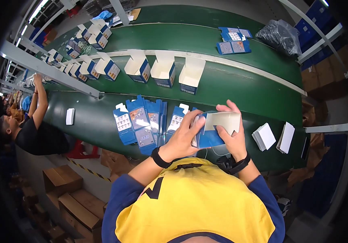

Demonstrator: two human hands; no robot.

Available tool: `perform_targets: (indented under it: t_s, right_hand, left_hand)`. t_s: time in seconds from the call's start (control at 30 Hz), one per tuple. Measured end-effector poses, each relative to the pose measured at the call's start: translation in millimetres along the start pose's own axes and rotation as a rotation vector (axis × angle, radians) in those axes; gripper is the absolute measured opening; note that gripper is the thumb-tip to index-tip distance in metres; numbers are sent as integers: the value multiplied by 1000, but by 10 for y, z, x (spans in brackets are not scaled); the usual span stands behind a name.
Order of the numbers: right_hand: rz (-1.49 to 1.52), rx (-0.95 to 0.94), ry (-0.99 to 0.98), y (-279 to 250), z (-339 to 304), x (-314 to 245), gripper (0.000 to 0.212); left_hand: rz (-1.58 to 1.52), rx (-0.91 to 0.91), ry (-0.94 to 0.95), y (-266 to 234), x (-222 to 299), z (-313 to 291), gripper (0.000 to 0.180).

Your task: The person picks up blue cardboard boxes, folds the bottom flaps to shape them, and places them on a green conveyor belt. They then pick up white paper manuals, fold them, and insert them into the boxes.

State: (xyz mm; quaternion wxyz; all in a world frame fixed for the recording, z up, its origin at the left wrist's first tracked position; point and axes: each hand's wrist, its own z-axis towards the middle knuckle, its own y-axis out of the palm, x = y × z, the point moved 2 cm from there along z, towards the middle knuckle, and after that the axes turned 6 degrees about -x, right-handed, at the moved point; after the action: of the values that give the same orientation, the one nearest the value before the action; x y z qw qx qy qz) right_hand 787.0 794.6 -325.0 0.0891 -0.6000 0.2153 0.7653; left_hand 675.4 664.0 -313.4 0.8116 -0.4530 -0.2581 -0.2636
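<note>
Between my two hands is a small blue cardboard box (211, 138), its white inside facing up on the right. My left hand (185, 135) wraps round the box's left side, the fingers slightly blurred. On the other side my right hand (233, 133) grips the box, thumb against its front and fingers behind the white flap. Flat blue printed cartons (143, 125) lie overlapping in a pile left of my hands. Another flat carton (175, 122) lies just beside my left hand, partly covered by it.
Opened boxes (163, 73) stand in a row on the green belt (230, 85) ahead. White stacks (264, 137) lie at right, another white stack (70, 116) at left. Flat cartons (234, 41) and a plastic bag (279, 37) are farther off. A co-worker (32, 125) reaches over at left.
</note>
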Motion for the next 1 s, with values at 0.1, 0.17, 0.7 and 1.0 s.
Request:
perform_targets:
  t_s: [0.1,0.17,0.7,1.0]
  right_hand:
    - [355,-6,-33,-38,7,22,88]
    - [940,-75,-62,-94,-6,72,84]
    - [-262,-161,-305,-114,7,-90,47]
    - [-416,-201,-103,-136,14,-135,50]
  left_hand:
    - [7,20,145,1,33,27,77]
    - [-51,4,132,-31,66,47,69]
    - [-17,-77,57,-72,92,97,84]
    - [14,-158,94,-73,139,88,90]
